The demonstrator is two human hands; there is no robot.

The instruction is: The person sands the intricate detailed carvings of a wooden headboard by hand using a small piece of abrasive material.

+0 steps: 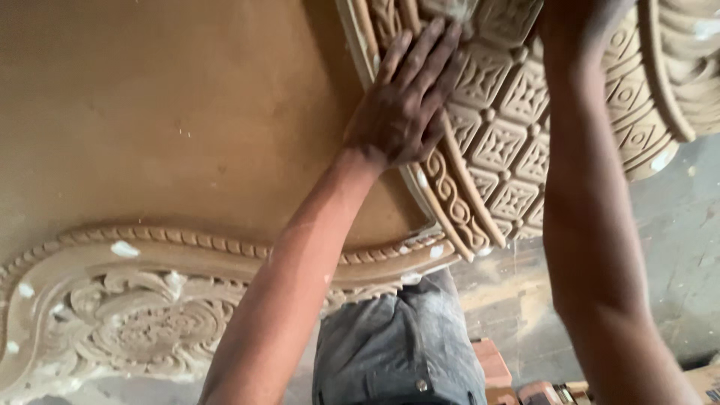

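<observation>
1. Up close, the left hand [401,109] lies flat and open, fingers spread, pressing on the carved panel [502,142]; it grips nothing.
2. Beyond it, the right arm [592,225] reaches up across the panel; the right hand is out of view at the top edge, so its grip cannot be told.
3. Curved and pale brown, the panel carries a grid of diamond tiles, edged by a scroll border [450,199].
4. White filler dabs [124,249] dot a second flower carving [142,322] left of and below the panel; this judges as patched, not yet smoothed.
5. Left of the panel lies a plain board [165,112].
</observation>
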